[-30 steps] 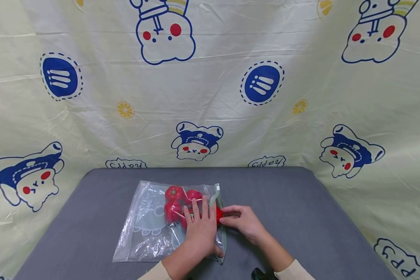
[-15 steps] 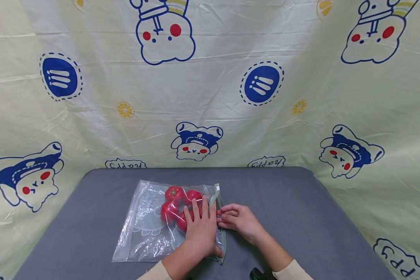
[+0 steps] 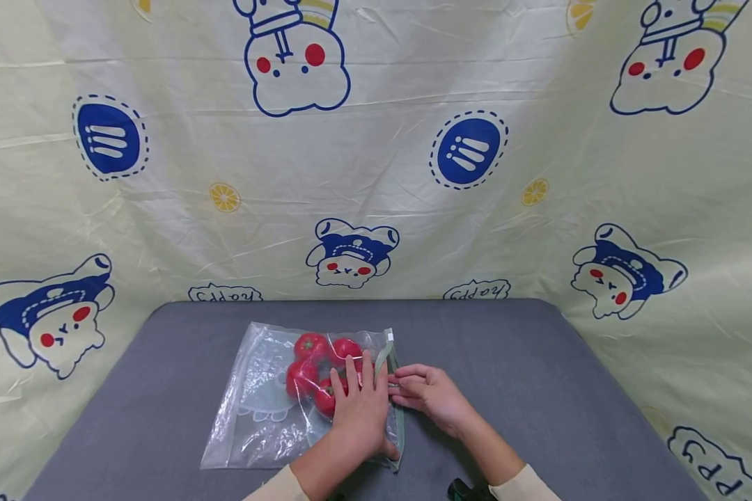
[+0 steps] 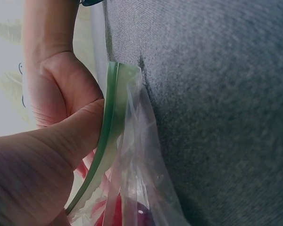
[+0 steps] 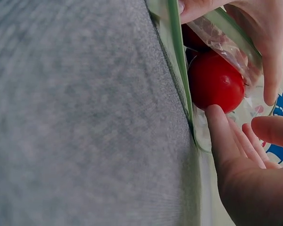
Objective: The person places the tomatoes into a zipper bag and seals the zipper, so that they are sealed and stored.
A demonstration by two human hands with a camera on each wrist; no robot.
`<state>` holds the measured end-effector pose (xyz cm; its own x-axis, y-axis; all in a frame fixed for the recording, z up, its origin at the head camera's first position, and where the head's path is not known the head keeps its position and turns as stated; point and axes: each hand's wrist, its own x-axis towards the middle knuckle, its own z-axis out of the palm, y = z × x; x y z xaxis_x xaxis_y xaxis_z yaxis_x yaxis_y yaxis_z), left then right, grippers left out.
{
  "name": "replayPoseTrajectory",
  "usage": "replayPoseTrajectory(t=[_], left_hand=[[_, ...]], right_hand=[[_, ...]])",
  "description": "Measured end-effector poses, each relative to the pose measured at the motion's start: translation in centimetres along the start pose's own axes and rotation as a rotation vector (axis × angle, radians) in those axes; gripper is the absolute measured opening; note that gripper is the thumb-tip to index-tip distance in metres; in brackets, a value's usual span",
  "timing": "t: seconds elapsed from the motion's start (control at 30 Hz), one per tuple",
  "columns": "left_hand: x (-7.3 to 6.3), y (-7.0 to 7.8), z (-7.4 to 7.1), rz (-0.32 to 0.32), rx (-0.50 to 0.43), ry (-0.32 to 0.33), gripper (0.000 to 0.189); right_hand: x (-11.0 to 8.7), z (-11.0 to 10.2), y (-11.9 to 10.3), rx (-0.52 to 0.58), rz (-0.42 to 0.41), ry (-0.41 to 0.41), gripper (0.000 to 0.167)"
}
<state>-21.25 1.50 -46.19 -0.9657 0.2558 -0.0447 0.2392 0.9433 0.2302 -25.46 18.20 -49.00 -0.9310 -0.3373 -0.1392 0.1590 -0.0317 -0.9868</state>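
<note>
A clear zip bag with a green zip edge lies flat, its mouth facing right. Several red tomatoes are inside. Over the mouth end spreads my left hand, fingers straight on the upper film. Its thumb is down at the lower zip edge, and the mouth gapes in the right wrist view. My right hand reaches in from the right with fingers extended. One fingertip touches a tomato just inside the mouth; in the head view my left hand hides that tomato.
The bag rests on a grey cloth-covered table. Behind it hangs a pale curtain printed with cartoon figures. A dark object shows by my right wrist at the near edge.
A tomato at the bag's mouth has gone leftward under my left hand, with my right fingers following it in. Tomatoes inside have shifted left. My left hand has stayed put.
</note>
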Motion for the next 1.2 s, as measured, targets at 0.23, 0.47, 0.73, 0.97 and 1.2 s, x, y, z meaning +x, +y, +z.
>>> replayPoseTrajectory(t=[0.23,0.47,0.73,0.97,1.2], left_hand=[[0.1,0.0,0.0,0.003,0.005,-0.009,0.127],[0.3,-0.1,0.0,0.008,0.018,-0.011,0.127],[0.6,-0.2,-0.2,-0.009,0.01,-0.038,0.128],[0.8,-0.2,-0.5,-0.022,0.012,-0.061,0.127],[0.8,-0.3,-0.9,-0.024,-0.002,-0.07,0.126]], right_hand=[[-0.2,-0.1,-0.1,-0.024,-0.016,0.039,0.038],[-0.6,-0.2,-0.2,-0.04,-0.026,0.124,0.041],[-2.3,-0.1,-0.2,-0.102,0.002,0.21,0.042],[-4.1,0.5,0.0,-0.167,0.055,0.215,0.046],[-5.7,0.9,0.2,-0.111,0.089,0.149,0.061]])
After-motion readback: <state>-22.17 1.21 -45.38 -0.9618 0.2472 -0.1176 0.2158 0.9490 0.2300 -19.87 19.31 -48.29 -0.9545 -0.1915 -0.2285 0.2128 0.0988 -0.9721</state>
